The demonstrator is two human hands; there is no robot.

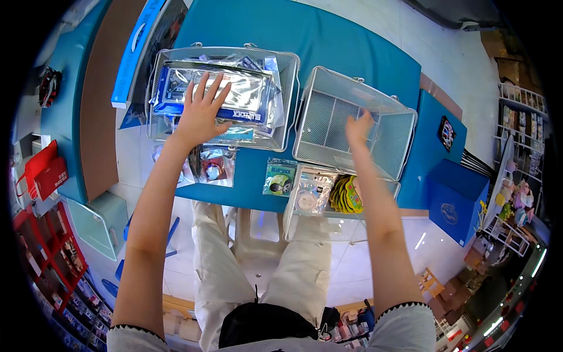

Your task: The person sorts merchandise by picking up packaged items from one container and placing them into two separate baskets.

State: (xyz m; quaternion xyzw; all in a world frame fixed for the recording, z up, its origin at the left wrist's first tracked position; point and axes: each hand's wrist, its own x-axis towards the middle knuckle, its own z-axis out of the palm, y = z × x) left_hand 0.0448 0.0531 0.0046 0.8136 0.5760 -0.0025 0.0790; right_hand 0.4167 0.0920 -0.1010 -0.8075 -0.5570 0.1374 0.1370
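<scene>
My left hand [202, 114] lies with spread fingers on silver-and-blue foil packets [243, 94] stacked in the left wire mesh basket [287, 64]. My right hand [359, 128], slightly blurred, is over the right mesh basket [325, 117], which looks empty; its fingers are apart and I see nothing in them. Below that basket, a lower container [379, 205] holds a clear package [308, 193] and yellow-edged scalloped items [343, 196], beside a green packet [278, 179]. Small bagged items [214, 167] lie under the left basket's front edge.
The teal table [293, 29] carries both baskets, with a blue box [132, 53] at left. A side table [64, 117], red bags [47, 173] and a clear bin [97, 226] stand left. A large blue box [451, 202] and crowded shelves [516, 117] are right.
</scene>
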